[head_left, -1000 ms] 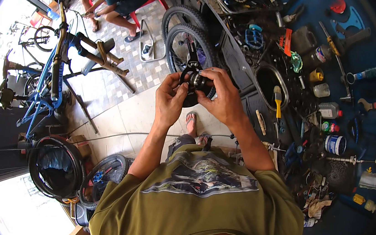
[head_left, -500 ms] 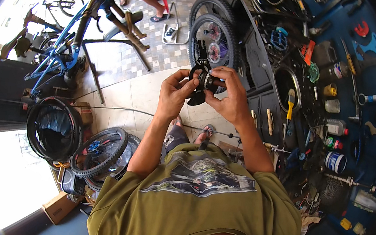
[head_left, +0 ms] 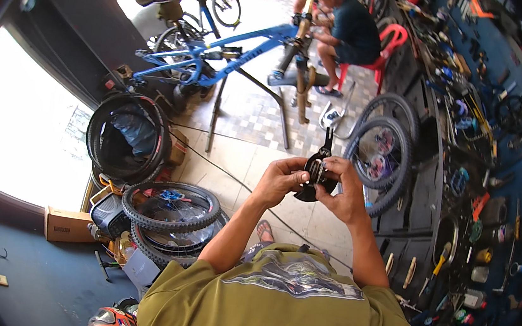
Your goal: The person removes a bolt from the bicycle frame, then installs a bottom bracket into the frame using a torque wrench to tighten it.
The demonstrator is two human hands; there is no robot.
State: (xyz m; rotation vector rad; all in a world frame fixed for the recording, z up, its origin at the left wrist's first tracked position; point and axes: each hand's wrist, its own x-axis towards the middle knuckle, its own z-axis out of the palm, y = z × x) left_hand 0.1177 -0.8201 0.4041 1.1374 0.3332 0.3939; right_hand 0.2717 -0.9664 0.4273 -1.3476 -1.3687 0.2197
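Both hands are raised in front of my chest, over the pale floor tiles. Between them is a black bicycle part with a forked arm (head_left: 325, 152), its two narrow prongs pointing away from me. The part has a light metallic band in its middle and a broad, curved black lower end. My left hand (head_left: 280, 181) pinches it from the left, thumb and fingers closed on its edge. From the right, my right hand (head_left: 345, 194) grips it with the fingers over the top and the thumb lower down. My fingers hide some of the part, so its exact kind is unclear.
A blue bike frame (head_left: 247, 53) stands on a work stand ahead left. Wheels (head_left: 170, 214) and tyres (head_left: 95, 139) are stacked at left; more wheels (head_left: 395, 158) lean on dark cabinets. Tools crowd the right bench. A person (head_left: 354, 36) sits on a red chair (head_left: 391, 46).
My view has swung left and up, so the blue frame, seated person and left wall show more fully. Both hands still hold the black part, which has turned slightly.
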